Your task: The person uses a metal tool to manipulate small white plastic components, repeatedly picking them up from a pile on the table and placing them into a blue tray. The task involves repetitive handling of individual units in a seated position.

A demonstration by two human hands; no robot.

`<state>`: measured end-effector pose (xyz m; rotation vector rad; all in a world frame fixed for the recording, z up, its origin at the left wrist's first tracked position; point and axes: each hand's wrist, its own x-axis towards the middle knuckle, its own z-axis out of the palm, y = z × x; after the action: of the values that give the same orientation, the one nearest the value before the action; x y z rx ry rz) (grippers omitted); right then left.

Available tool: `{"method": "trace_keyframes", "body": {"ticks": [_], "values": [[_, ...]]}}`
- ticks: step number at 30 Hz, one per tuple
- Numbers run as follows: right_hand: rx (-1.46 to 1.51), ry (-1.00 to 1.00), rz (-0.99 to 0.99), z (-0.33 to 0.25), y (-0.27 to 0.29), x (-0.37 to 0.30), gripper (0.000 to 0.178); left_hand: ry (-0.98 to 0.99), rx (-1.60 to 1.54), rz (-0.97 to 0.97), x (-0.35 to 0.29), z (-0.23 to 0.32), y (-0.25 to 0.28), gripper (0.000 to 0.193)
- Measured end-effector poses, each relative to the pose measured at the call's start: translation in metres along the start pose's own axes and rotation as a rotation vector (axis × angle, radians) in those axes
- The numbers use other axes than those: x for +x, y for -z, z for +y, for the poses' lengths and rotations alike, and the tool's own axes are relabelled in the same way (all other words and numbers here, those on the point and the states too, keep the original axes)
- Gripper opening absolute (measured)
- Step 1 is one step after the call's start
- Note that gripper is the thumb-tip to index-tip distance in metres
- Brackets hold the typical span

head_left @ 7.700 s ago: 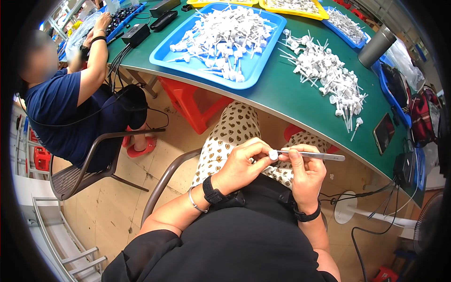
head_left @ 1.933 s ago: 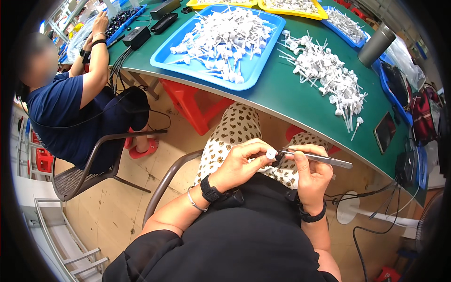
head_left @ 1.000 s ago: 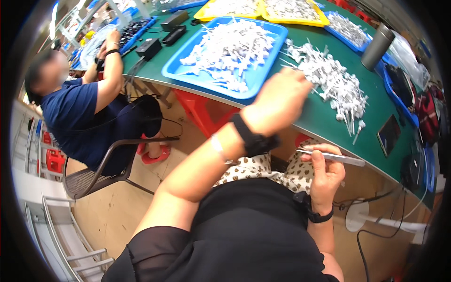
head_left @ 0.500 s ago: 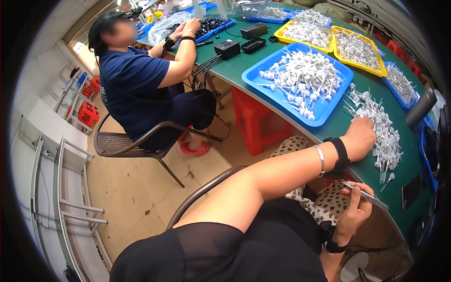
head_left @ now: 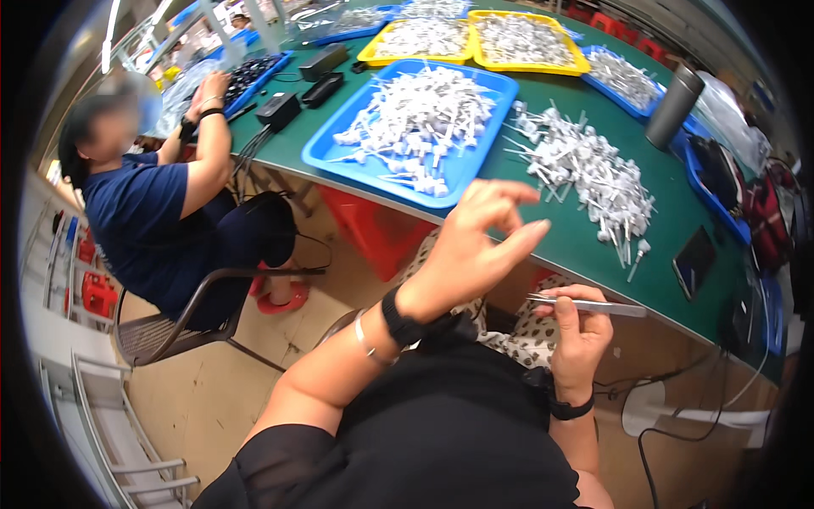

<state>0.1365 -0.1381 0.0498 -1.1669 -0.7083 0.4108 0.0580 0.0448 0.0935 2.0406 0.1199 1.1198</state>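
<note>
My left hand (head_left: 475, 246) hangs in front of the table edge, near the corner of a blue tray (head_left: 318, 153). Its thumb and forefinger are spread apart, and no object shows between them. In my right hand (head_left: 582, 335) a pair of metal tweezers (head_left: 615, 307) is gripped, pointing left, in front of the table edge. On the green table lies a loose pile of small white plastic pieces with thin stems (head_left: 585, 170). A heap of similar white pieces (head_left: 424, 110) fills the blue tray.
Yellow trays (head_left: 570, 66) of white pieces stand farther back. A dark phone (head_left: 695, 261) and a grey cylinder (head_left: 676, 108) are at the right. Black boxes with cables (head_left: 278, 111) sit at the left, where a co-worker (head_left: 161, 195) handles dark pieces. A red stool (head_left: 373, 229) stands below.
My left hand has drawn back from the loose pile toward me, and its fingers have spread. The right hand still grips the tweezers. The whole view has shifted, moving the table leftward in the picture.
</note>
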Motion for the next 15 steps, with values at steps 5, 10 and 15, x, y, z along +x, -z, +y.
{"method": "trace_keyframes", "body": {"ticks": [5, 10, 15], "values": [[0.145, -0.03, -0.016, 0.004, 0.0, -0.001, 0.015, 0.826, -0.78, -0.289, -0.052, 0.014, 0.007, 0.034], [0.151, -0.077, -0.03, 0.01, -0.001, -0.004, 0.014, 0.884, -0.956, -0.243, -0.087, -0.003, -0.001, 0.014], [0.107, -0.099, -0.045, 0.015, -0.005, -0.007, 0.015, 0.904, -0.821, -0.263, -0.091, -0.002, 0.003, 0.017]]}}
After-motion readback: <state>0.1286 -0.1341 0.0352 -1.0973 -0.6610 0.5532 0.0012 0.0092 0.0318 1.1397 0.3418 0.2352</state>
